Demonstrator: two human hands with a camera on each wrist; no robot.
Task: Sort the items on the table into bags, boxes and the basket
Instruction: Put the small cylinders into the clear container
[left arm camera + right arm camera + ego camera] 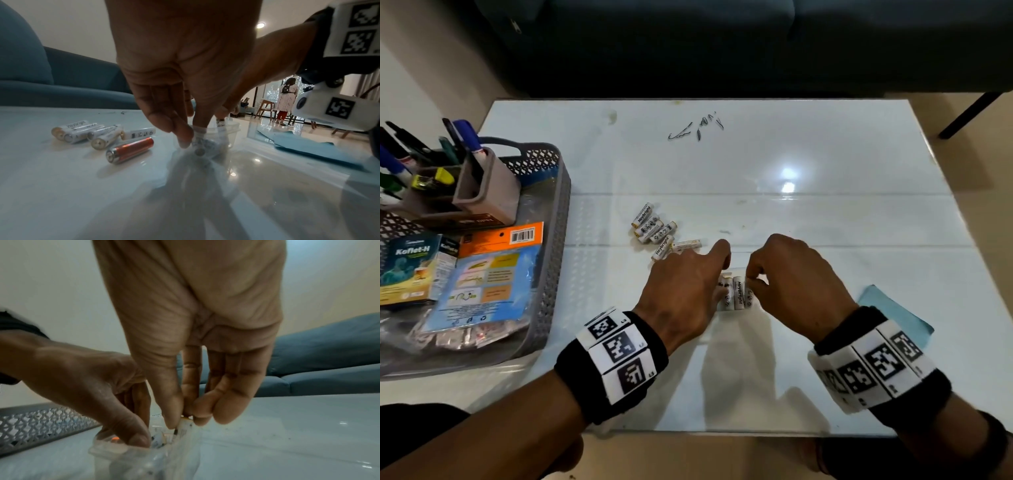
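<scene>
- The batteries are small, hard, smooth cylinders — light, but likely to roll on the glossy table point(825, 164) and slip from a loose pinch; best taken across the barrel, or by one end when fed into something.
- The clear plastic bag point(144, 457) is thin, floppy and slippery, so its mouth probably needs holding open by the rim.
- Several batteries already lie side by side in the bag point(736, 294), between the two hands near the table's front edge.
- A loose cluster of batteries point(654, 228) waits just beyond the left hand; the grey basket point(551, 240) sits at the table's left.
- Left hand point(688, 284): palm down, fingers pinching the bag's rim.
- Right hand point(791, 277): arched over the bag, thumb and fingertips point(197, 412) pinching one battery point(186, 426) end-down — at the bag's mouth.
</scene>
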